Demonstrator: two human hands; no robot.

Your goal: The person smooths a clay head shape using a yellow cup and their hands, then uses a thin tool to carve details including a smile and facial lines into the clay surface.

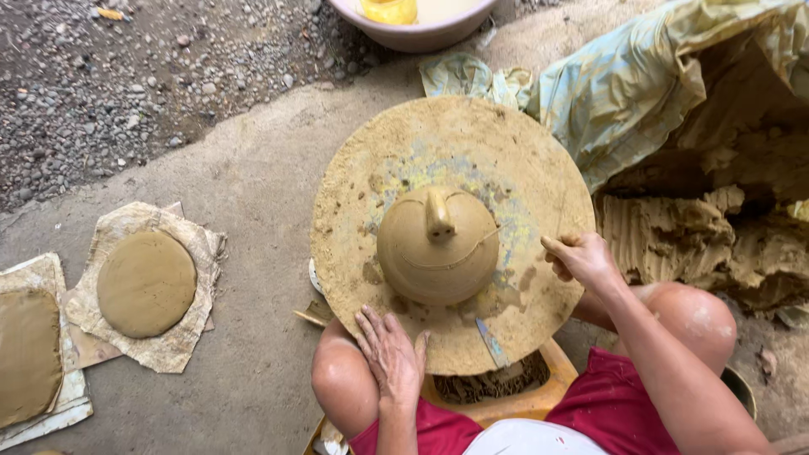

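Item: domed clay piece, tan and wet, with a small upright knob at its top, sitting at the centre of my round clay-smeared wheel disc. My left hand lies flat, palm down and fingers spread, on the near rim of the disc, its grip wide open and holding nothing. My right hand sits at the disc's right side with the fingers curled; its grip is pinched on a thin tool whose tip meets the right flank of the dome. Beneath the disc: an orange-yellow base between my bare knees. On the concrete floor to my left: a flat round clay slab on a rough sheet, and a second slab, partly cut off by the frame, just beside it. To my right: a heap of raw clay under a pale plastic cover. At the far edge: a pale basin holding a yellow object, with gravel beyond the concrete.
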